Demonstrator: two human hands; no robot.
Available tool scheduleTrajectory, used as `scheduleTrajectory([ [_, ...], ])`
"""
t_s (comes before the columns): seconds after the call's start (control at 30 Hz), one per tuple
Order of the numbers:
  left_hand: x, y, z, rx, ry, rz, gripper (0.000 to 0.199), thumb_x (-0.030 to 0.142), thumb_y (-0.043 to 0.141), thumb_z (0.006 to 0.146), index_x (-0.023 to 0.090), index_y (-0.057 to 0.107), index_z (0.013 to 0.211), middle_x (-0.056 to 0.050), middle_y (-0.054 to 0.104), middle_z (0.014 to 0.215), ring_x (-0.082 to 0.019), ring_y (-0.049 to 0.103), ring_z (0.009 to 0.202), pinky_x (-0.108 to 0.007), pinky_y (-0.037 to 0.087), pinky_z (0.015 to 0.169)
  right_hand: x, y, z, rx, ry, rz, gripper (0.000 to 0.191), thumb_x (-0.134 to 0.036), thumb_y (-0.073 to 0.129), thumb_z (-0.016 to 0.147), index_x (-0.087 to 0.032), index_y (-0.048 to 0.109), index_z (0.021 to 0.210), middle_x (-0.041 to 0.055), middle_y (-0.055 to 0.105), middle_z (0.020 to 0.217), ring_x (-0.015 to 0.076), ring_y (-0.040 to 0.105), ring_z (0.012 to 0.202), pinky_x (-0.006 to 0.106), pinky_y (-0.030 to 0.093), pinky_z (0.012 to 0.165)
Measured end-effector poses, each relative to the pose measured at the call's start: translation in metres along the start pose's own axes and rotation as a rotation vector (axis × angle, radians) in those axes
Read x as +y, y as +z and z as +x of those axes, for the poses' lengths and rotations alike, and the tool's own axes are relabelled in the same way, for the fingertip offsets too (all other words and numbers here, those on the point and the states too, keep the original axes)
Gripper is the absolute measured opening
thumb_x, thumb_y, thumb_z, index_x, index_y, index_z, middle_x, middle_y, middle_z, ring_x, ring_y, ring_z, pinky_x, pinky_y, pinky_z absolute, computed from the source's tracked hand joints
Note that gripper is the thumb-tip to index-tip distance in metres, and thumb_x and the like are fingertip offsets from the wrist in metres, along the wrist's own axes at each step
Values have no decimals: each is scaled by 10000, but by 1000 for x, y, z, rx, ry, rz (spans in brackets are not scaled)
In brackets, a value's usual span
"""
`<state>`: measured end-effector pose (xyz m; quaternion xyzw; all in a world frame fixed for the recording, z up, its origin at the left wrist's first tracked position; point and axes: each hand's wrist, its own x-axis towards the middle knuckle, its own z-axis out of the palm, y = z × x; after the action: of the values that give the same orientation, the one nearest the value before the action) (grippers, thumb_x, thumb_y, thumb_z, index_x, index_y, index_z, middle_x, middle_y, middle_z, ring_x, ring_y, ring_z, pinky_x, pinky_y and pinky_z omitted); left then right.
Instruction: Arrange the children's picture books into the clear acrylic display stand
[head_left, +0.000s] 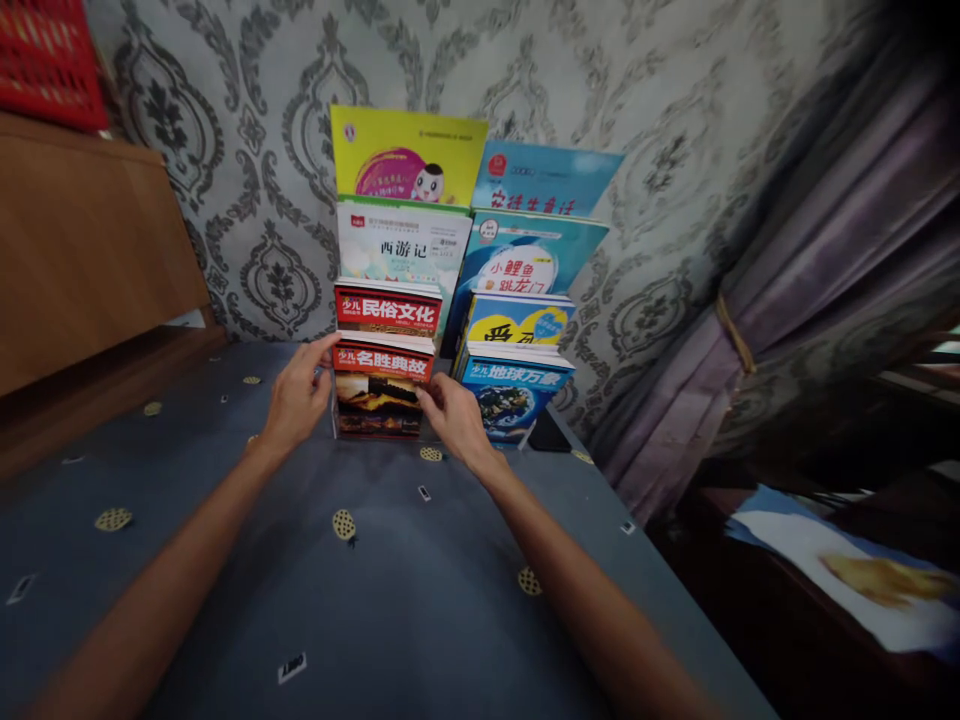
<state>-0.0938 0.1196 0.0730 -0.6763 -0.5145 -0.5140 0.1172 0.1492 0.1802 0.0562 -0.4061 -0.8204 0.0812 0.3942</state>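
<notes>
Books stand in two tiered columns against the wall. At the front left is a red-topped book (381,385) with a dark golden picture, held at its sides between my two hands. The fingertips of my left hand (300,395) press its upper left edge. My right hand (459,418) is closed at its right edge, thumb toward the front. Behind it rise another red book (390,310), a pale book (401,243) and a yellow-green book (409,150). The right column has a blue earth-cover book (514,395), a yellow and blue book (517,322) and two taller blue books.
A dark flat object (550,434) lies right of the books on the blue patterned tablecloth (360,610). A wooden cabinet (90,250) bearing a red basket (49,65) stands at left. At right are a tied curtain (694,420) and a blue-white packet (832,575) beyond the table edge.
</notes>
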Motion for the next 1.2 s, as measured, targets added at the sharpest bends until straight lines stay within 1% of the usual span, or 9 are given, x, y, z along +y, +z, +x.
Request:
scheduleTrajectory([
  [0.07, 0, 0, 0, 4, 2, -2, 570, 48, 464, 832, 220, 574, 1364, -51, 647, 1017, -186, 631, 891, -319, 558, 760, 1, 2, 2, 74, -22, 57, 205, -351, 509, 968, -220, 571, 823, 32, 632, 781, 189, 579, 711, 281, 412, 656],
  [0.13, 0, 0, 0, 6, 1, -10, 552, 61, 467, 845, 223, 579, 1360, -54, 649, 1014, -187, 630, 887, -312, 553, 740, 1, 5, 3, 140, -22, 91, 209, -347, 513, 963, -220, 583, 813, 43, 622, 812, 197, 582, 741, 292, 440, 690],
  [0.27, -1, 0, 2, 14, 2, -29, 534, 79, 474, 853, 229, 590, 1352, -46, 659, 1006, -179, 630, 871, -300, 549, 720, 0, 13, 4, 200, 7, 135, 185, -325, 529, 951, -213, 608, 826, 64, 626, 852, 219, 612, 806, 319, 479, 744],
  [0.47, 0, 2, 3, 31, -17, -55, 501, 109, 483, 866, 226, 609, 1337, -48, 687, 1028, -180, 643, 893, -307, 557, 743, 2, 23, 2, 213, 58, 234, 190, -337, 514, 963, -196, 620, 890, 89, 653, 915, 229, 665, 839, 327, 522, 708],
  [0.63, 0, 0, 2, 16, -48, -70, 494, 121, 482, 867, 207, 620, 1333, -60, 705, 1058, -181, 657, 899, -302, 552, 733, 2, 25, 0, 178, 100, 243, 198, -353, 519, 950, -207, 590, 836, 85, 657, 839, 241, 676, 800, 333, 524, 676],
  [0.83, 0, 1, 1, 15, -82, -97, 454, 178, 503, 884, 189, 635, 1318, -65, 700, 1017, -181, 663, 871, -273, 537, 667, -2, 20, 1, 130, 142, 214, 197, -333, 515, 933, -224, 550, 772, 88, 662, 787, 238, 677, 740, 317, 501, 627],
  [1.03, 2, 1, -1, 22, -92, -85, 437, 249, 524, 906, 196, 624, 1329, -93, 706, 1161, -224, 677, 1010, -300, 575, 715, -3, 15, 0, 94, 165, 248, 195, -363, 540, 938, -222, 590, 814, 58, 682, 756, 226, 682, 739, 295, 497, 632],
  [1.13, 6, 3, -1, 34, -107, -99, 401, 264, 517, 924, 202, 630, 1304, -82, 726, 1169, -220, 700, 998, -280, 579, 674, -6, 10, 0, 109, 149, 244, 222, -389, 557, 929, -219, 596, 791, 55, 665, 777, 213, 664, 726, 288, 489, 623],
  [1.2, 7, 4, -2, 45, -101, -103, 395, 259, 515, 933, 208, 624, 1309, -75, 726, 1208, -214, 710, 1010, -291, 593, 715, -9, 7, 1, 151, 121, 255, 228, -396, 553, 929, -211, 616, 812, 63, 655, 840, 202, 651, 732, 287, 487, 630],
])
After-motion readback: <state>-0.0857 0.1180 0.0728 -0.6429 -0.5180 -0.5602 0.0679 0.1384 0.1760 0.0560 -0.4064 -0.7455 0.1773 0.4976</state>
